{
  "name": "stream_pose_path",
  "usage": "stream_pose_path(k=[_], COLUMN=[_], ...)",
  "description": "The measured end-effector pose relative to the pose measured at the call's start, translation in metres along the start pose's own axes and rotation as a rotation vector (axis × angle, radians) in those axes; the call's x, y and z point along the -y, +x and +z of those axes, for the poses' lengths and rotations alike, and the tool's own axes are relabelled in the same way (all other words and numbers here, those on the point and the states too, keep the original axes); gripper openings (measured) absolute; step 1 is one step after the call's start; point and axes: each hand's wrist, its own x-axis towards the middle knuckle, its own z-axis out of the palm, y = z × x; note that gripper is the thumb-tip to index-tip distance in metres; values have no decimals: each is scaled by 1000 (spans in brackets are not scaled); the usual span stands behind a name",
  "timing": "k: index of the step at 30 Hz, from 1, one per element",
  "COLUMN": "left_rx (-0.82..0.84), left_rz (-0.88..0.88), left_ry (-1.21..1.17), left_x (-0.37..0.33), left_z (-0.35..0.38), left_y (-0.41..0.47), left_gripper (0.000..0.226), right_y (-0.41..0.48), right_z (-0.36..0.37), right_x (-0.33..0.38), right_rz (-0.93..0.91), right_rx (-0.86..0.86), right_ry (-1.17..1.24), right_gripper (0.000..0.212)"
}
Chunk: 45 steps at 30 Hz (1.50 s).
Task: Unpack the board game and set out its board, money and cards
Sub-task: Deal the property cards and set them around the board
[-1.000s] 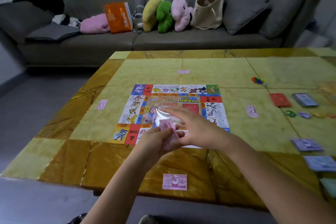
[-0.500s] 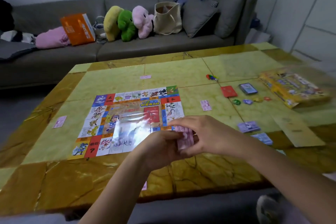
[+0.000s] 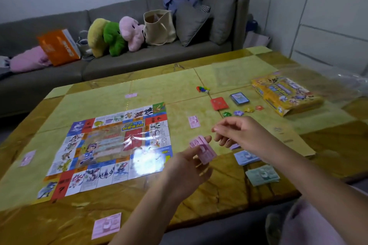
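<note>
The board game's board (image 3: 111, 149) lies flat and open on the yellow-tiled table (image 3: 165, 85), left of centre, with the yellow game box (image 3: 284, 93) well apart at the far right. Single pink notes sit one to each side of the board: at the far edge (image 3: 131, 95), on the left (image 3: 27, 157), on the right (image 3: 193, 121) and on the near edge (image 3: 106, 225). To the right lie a blue money stack (image 3: 246, 157) and a green money stack (image 3: 262, 175), and beyond them a red card deck (image 3: 219, 103), a blue card deck (image 3: 239, 98) and small coloured tokens. The left hand (image 3: 187, 173) holds the pink money wad (image 3: 203, 151), fingers clamped around its lower end. The right hand (image 3: 241, 135), half a second ago pressed against the wad with fingers on the top note, now hangs just to the right of it, fingers loosely curled and apart; whether a note is pinched between them cannot be told. The view has also swung right, bringing the box into sight. Judged from this, the pink round is dealt or nearly so, and the wad probably belongs next beside the other stacks
</note>
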Motion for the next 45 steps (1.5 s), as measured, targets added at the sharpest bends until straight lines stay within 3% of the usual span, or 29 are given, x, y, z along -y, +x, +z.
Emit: stream_pose_path(k=[6,14,20,24,28,35,45], left_rx=[-17,130,232,42,-118,-311,-311], left_rz=[86,-15,-76,73,197,278,208], left_ry=[-22,618,903,908,888,1048,1204], left_x=[11,-3,-4,-5,-13,-26,-25], left_z=[26,39,53,51,43,46,44], left_y=[17,42,50,58,73,120,143], left_gripper=[19,23,22,12,7,9,7], right_y=[9,7,3,9,22,41,40], right_z=[-22,-56,-51,-61,-65,-66,-73], right_x=[-14,-27,-37,-47,-54,-60,-70], right_rz=[70,-11,-42,2,4,38,163], right_rx=[90,179,106,21,-45,-326,-214], right_ry=[-38,-82,-212,-197,-153,-505,-697], right_gripper=[22,27,23,15,20,18,17])
